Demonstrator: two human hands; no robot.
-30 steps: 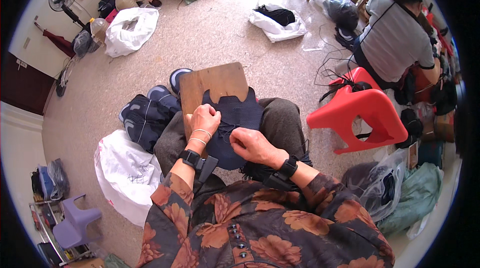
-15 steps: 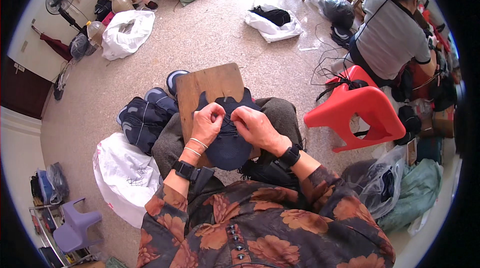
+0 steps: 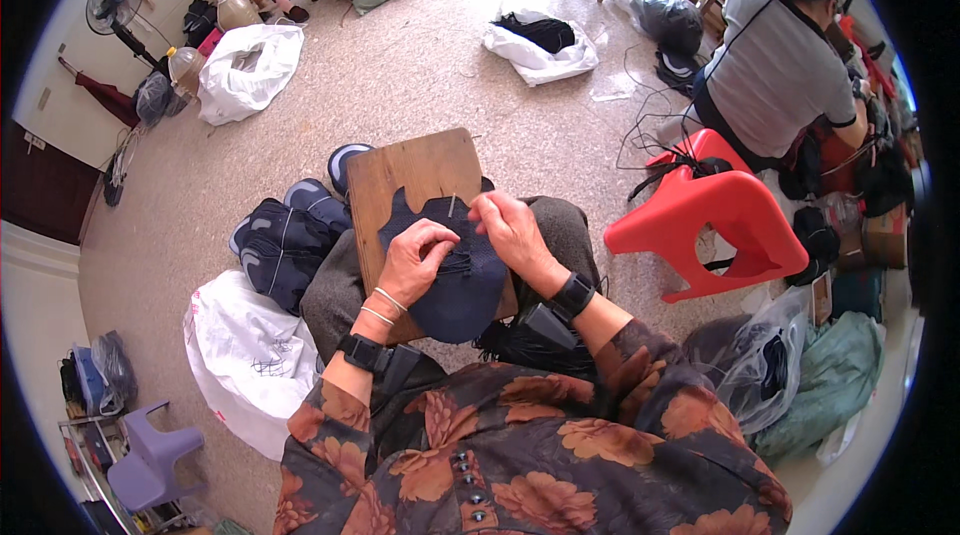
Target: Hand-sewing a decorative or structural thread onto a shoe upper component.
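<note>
A dark navy shoe upper [image 3: 455, 305] lies flat on a wooden board [image 3: 400, 160] across my lap, with black lace [image 3: 455, 260] strung over its middle. My left hand [image 3: 412, 260] is closed at the lace, thumb and forefinger pinched together just above the upper. Beside it, on the right, my right hand [image 3: 512, 235] is raised a little, its fingertips pressed together. Whatever those fingertips hold is too small to make out. A short, thin, pale stick-like piece [image 3: 451, 207] shows on the upper between the two hands.
Tied bundles of navy shoe uppers [image 3: 280, 250] lie left of my knee, near a white sack [image 3: 245, 355]. A red plastic stool [image 3: 720, 215] stands at the right. Beyond it a person in grey [image 3: 785, 65] sits working. A white bag [image 3: 545, 55] of black material lies ahead.
My hands have moved apart. The right has risen and turned away from the upper, the left has shifted slightly lower, and the pale piece between them has come into view.
</note>
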